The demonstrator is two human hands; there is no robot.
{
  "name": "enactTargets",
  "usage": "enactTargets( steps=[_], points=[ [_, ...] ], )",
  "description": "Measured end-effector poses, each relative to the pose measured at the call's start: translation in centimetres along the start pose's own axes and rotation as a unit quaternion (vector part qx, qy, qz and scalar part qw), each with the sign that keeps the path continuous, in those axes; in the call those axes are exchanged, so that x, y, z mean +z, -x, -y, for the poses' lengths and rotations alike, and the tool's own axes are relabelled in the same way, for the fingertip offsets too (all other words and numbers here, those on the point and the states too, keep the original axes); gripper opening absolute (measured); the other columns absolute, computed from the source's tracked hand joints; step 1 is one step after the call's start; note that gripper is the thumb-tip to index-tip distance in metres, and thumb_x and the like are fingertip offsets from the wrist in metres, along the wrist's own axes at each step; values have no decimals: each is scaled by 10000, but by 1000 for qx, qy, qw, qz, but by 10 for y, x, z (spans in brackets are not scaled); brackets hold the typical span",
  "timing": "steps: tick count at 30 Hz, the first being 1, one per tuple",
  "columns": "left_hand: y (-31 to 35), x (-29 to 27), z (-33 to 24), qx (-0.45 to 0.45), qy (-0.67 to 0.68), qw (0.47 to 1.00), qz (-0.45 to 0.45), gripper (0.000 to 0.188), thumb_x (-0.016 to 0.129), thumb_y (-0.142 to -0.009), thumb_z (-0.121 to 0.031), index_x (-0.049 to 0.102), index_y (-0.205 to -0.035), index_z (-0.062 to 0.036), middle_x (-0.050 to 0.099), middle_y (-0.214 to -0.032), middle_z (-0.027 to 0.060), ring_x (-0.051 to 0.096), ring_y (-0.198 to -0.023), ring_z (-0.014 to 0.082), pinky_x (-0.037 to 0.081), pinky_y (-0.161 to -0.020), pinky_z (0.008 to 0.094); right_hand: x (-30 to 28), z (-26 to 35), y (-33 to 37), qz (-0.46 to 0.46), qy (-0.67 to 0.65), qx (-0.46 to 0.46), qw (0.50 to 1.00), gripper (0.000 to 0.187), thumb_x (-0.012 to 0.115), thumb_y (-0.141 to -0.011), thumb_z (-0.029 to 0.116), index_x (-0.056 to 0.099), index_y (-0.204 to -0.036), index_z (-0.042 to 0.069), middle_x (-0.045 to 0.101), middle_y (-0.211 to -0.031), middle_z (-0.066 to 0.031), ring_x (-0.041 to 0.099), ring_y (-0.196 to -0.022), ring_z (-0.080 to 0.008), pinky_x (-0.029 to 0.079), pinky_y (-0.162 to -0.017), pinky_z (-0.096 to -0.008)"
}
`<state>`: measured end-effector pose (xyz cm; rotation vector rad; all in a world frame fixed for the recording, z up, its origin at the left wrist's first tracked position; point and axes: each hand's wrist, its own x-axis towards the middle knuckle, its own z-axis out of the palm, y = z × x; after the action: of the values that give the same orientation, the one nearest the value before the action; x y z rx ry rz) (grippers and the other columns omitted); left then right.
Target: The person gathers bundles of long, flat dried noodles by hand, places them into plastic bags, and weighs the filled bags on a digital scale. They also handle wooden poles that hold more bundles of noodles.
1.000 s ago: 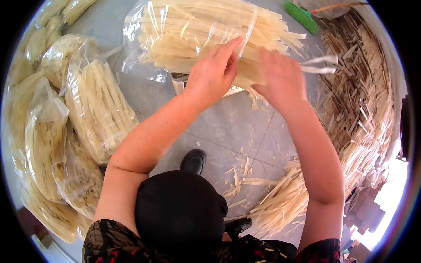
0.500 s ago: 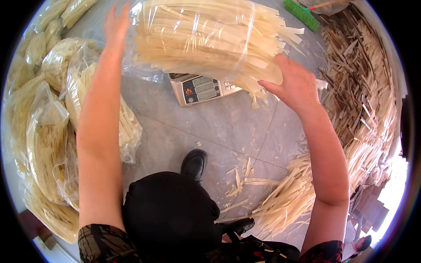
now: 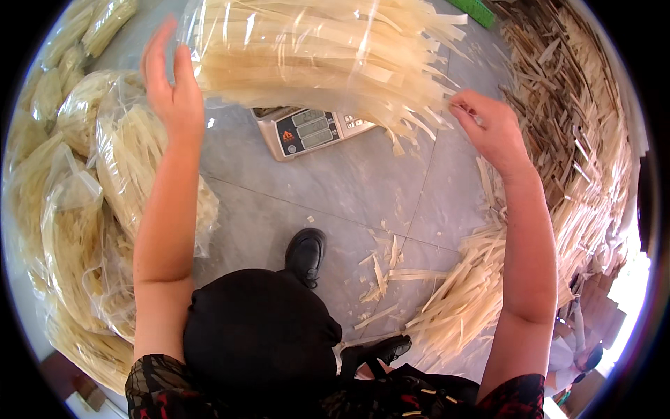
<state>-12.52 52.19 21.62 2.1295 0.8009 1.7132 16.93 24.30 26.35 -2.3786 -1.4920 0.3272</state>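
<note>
Filling the upper middle of the frame, a clear plastic bag stuffed with pale cream, flat strips [image 3: 314, 56] is held up above a small grey digital scale [image 3: 310, 129] that sits on the grey tiled floor [image 3: 307, 195]. At the upper left, the left hand [image 3: 171, 91] is spread flat with fingers extended against the closed end of the bag, supporting it, not gripping it. At the right of centre, the right hand [image 3: 488, 126] pinches the loose strip ends poking out of the open mouth, fingers curled around a few of them.

By the look of it, the bag is already packed full, but its mouth is still open and ragged, so tidying the ends and closing it seem to remain. It is lifted clear of the scale, not resting on the platform.

Counting what shows: one bag in hand, one scale, and along the left edge a heap of filled bags of the same strips [image 3: 91, 230], at least six, with the exact number hard to tell where they overlap. A loose pile of unbagged strips [image 3: 474, 293] lies at the lower right, a brown woven mat of darker slats [image 3: 579, 126] runs down the right rim, and two black shoes [image 3: 306, 253] show near the bottom centre
</note>
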Motion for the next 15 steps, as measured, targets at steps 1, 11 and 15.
enactTargets(
  steps=[1, 11, 15],
  points=[
    [13, -3, -9, 1, 16, 1000, 18, 309, 547, -886, -37, 606, -1189, -56, 586, -1223, 95, 524, -1137, 238, 389, -992, 335, -4, -9, 6, -44, 15, -38, 998, 201, 678, -825, 198, 645, -978, 72, 683, -920, -98, 632, -860, -286, 494, -749, -366],
    [211, -24, -69, -138, 178, 810, 542, 224, 543, -823, 11, 666, -980, -93, 587, -1129, 83, 568, -1017, 282, 480, -843, 352, 49, -119, 215, -181, -154, 245, 940, 83, 602, -914, 117, 653, -922, 52, 618, -793, -3, 544, -730, -79, 452, -634, -234],
    [258, -46, -73, -156, 178, 694, 680, 213, 523, -865, -53, 666, -1014, -108, 604, -1087, 75, 577, -1019, 266, 478, -854, 349, 179, -68, 331, -215, -381, 377, 816, 42, 553, -920, 35, 584, -891, 36, 551, -743, 8, 506, -679, -86, 427, -636, -231]
  ],
)
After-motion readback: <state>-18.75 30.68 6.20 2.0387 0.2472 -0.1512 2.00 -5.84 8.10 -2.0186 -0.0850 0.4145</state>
